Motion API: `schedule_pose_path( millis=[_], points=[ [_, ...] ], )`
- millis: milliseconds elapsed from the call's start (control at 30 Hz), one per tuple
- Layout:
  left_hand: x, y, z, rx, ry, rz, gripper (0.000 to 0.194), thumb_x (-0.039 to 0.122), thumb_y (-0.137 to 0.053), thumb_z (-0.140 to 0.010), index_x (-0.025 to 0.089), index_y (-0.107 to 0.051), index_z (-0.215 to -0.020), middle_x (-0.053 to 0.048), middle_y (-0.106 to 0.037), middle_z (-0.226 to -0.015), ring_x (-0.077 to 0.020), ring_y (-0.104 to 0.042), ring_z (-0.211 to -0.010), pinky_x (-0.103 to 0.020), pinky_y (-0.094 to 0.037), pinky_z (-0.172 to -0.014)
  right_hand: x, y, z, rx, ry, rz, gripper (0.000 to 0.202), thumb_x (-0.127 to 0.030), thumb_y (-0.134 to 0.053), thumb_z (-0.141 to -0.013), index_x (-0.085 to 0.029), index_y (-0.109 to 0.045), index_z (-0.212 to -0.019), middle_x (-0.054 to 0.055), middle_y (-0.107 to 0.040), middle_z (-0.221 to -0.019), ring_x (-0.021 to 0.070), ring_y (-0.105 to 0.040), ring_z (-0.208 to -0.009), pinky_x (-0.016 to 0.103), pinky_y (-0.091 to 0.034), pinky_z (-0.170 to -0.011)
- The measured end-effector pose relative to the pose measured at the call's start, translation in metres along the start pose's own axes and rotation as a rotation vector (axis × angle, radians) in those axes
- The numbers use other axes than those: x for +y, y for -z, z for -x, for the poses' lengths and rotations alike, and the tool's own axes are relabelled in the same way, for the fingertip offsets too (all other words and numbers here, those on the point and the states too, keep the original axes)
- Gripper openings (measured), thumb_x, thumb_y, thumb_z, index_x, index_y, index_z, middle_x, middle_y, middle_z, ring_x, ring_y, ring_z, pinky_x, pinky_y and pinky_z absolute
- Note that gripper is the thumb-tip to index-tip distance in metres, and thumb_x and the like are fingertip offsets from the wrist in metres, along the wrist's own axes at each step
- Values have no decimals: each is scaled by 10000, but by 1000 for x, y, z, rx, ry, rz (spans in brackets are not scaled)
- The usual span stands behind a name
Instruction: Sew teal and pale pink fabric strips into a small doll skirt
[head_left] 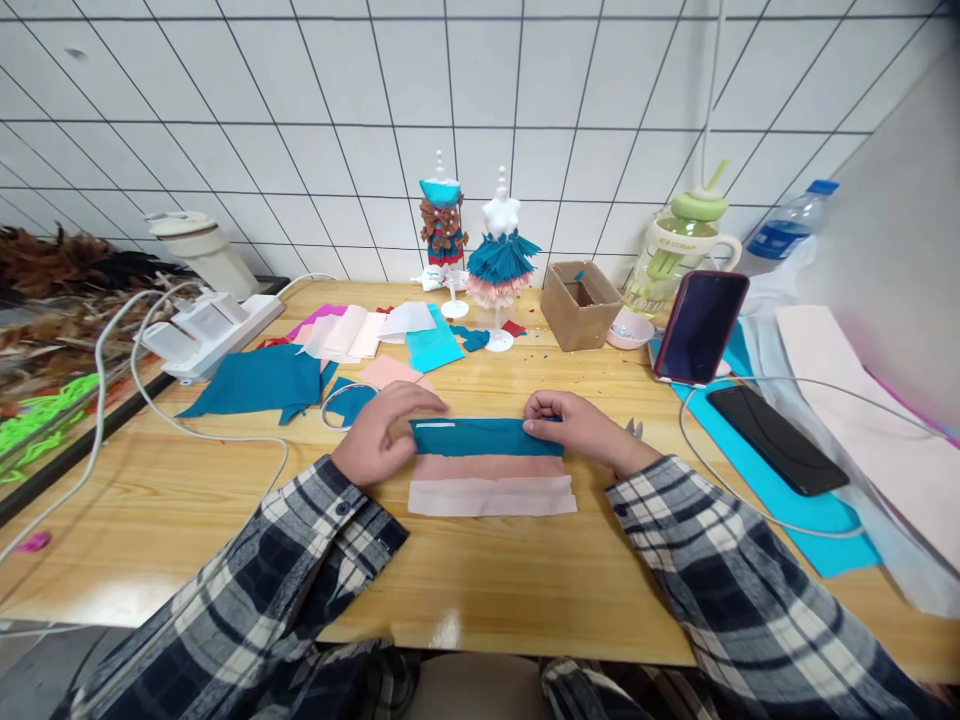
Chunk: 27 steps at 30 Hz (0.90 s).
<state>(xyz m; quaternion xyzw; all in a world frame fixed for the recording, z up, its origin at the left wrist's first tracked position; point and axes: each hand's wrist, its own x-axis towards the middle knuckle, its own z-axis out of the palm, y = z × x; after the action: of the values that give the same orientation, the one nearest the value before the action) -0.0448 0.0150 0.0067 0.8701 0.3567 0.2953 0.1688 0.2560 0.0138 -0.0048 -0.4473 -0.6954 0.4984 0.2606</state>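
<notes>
Three strips of thin crepe-like sheet lie overlapped on the table before me: a teal strip [480, 438] at the far side, a salmon strip [487, 467] in the middle, a pale pink strip [491, 496] nearest me. A narrow white piece [436, 425] lies along the teal strip's upper left edge. My left hand [386, 430] curves around the strip's left end, thumb and fingers apart. At the opposite end, my right hand [574, 425] pinches the teal strip's upper corner between thumb and curled fingers. Grey pointed metal tips [634, 430] show beside my right wrist.
Sheet scraps [259, 382] lie at the back left beside a power strip [217, 330]. Two small dressed mannequins [501, 255] stand behind, near a cardboard box [579, 310]. To the right are a propped phone [701, 325], a flat phone [778, 440] and a looping cable.
</notes>
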Motion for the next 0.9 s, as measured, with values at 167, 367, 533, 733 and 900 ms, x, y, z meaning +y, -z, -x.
schedule_pose_path(
  millis=[167, 367, 533, 733, 900],
  points=[
    [5, -2, -3, 58, 137, 349, 501, 430, -249, -982, 188, -542, -1309, -78, -549, -1377, -255, -468, -1298, -415, -348, -1106, -32, -6, 13, -149, 148, 60, 104, -279, -609, -804, -185, -571, -785, 4, -630, -818, 143, -583, -782, 251, -431, -686],
    [27, -16, -14, -165, 16, 285, 575, 482, -142, -1003, 265, -626, -1225, -28, -608, -1314, -227, -402, -1352, -462, -138, -1187, -57, -17, 24, -225, 229, 243, 12, -214, -606, -810, -205, -598, -812, -5, -682, -847, 136, -597, -756, 256, -435, -699],
    [30, -9, -17, -285, -8, 156, 462, 426, -288, -999, 239, -708, -960, -7, -704, -946, -178, -614, -993, -477, -86, -1156, -56, -15, 23, -179, 212, 338, 15, -219, -608, -802, -208, -598, -799, -15, -661, -792, 128, -564, -704, 250, -415, -662],
    [26, -4, -16, -269, -4, 92, 358, 430, -413, -955, 201, -676, -875, -27, -679, -893, -183, -601, -942, -435, -222, -1089, -43, -10, 17, -131, 159, 242, 62, -247, -600, -800, -193, -580, -777, -9, -617, -774, 127, -539, -705, 248, -422, -664],
    [25, -9, -16, -206, 20, 1, 327, 403, -439, -949, 204, -671, -834, -6, -671, -842, -160, -597, -896, -459, -111, -1120, -33, -9, 14, -108, 75, 150, 142, -315, -609, -798, -192, -544, -767, -31, -540, -709, 109, -493, -639, 226, -380, -575]
  ],
)
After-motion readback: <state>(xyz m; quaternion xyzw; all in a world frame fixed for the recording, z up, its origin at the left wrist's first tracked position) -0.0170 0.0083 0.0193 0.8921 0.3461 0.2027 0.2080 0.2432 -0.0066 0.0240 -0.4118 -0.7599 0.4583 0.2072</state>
